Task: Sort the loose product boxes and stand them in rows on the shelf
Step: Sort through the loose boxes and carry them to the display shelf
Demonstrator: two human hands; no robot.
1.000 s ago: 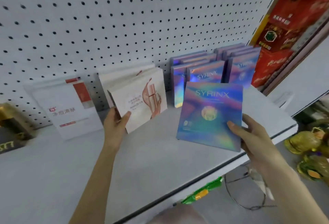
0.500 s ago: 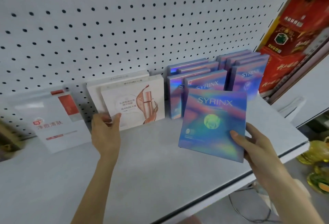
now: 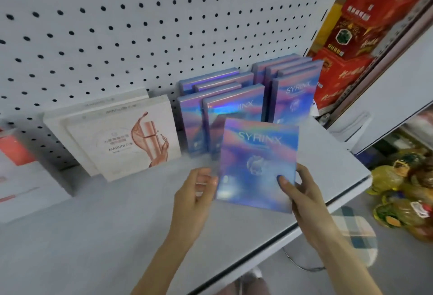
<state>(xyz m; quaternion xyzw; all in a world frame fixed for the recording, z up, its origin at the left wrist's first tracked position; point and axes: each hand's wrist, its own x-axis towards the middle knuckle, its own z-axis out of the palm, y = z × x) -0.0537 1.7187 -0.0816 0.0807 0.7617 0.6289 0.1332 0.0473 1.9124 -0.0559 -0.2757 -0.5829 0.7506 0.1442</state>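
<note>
Your right hand [image 3: 302, 197] pinches the Syrinx box [image 3: 257, 163]; left hand [image 3: 196, 191] loose beside it.
Nudge the standing row [image 3: 234, 116] and it could topple.

The pale grey metal shelf [image 3: 93, 236] carries rows of iridescent blue-violet cardboard boxes [image 3: 234, 107] standing just beyond the fingers [image 3: 203, 178], white square cartons printed in rose-gold [image 3: 121, 140] beyond-left of them, and white-and-red boxes [image 3: 21, 177] far left.

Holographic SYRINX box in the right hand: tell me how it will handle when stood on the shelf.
Probably stiff: the SYRINX box looks flat though the right hand pinches only its lower corner. Its glossy foil face looks slippery, so the grip may slide. Thin and tall, it could tip on the shelf unless leaned against the standing row.
</note>
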